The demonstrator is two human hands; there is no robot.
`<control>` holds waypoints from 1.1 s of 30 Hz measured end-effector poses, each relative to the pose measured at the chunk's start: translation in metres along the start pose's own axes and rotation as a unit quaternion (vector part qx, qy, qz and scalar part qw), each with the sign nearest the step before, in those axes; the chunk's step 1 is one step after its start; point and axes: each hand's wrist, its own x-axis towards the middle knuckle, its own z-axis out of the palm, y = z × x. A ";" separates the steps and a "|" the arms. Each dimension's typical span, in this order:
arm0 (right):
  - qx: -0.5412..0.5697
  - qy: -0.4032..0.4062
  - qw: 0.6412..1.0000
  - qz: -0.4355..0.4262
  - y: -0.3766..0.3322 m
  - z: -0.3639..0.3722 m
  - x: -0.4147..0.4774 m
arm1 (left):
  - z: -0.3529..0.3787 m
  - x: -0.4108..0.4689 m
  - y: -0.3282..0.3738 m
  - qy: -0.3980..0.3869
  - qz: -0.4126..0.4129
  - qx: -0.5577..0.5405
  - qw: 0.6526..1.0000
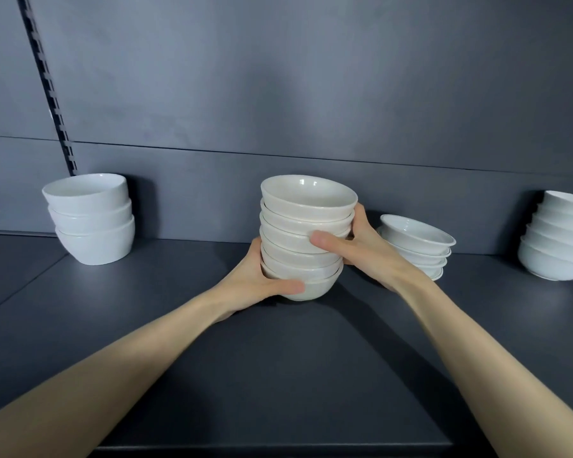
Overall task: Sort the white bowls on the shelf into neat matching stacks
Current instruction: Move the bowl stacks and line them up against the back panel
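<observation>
A middle stack [306, 206] of about 7 off-white bowls is gripped from both sides near the centre of the dark grey shelf [278, 375]; its rims are seen sloping slightly down toward the right, and whether its base is touching the shelf cannot be told. The left hand [255, 279] is wrapped round the lowest bowls, with its thumb laid across the front of the bottom bowl; the right hand [364, 249] is closed round the middle and upper bowls, with its thumb pressed across the front and its fingers curled round the far side up to the top rims.

A left stack [91, 223] of 3 deep white bowls is stood well apart on the left, close to the back panel [278, 94]; its top bowl is seated askew. A low stack [420, 242] of about 4 shallow white bowls is placed just beside the right hand and is partly hidden by that wrist. A far stack [556, 246] of rounded white bowls is set at the right edge and is cut off by the frame, so its number cannot be counted surely. A slotted rail [48, 84] is fixed up the back panel above the left stack.
</observation>
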 end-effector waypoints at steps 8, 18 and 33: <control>0.039 -0.006 0.999 -0.010 0.006 -0.001 0.003 | 0.011 -0.009 0.021 0.013 0.031 0.010 0.999; 0.043 -0.050 0.995 -0.081 -0.040 0.008 0.000 | -0.004 -0.045 0.060 0.077 0.064 0.014 0.995; 0.083 -0.166 0.973 -0.139 -0.144 0.177 -0.012 | -0.125 -0.215 0.093 0.227 0.029 0.066 0.971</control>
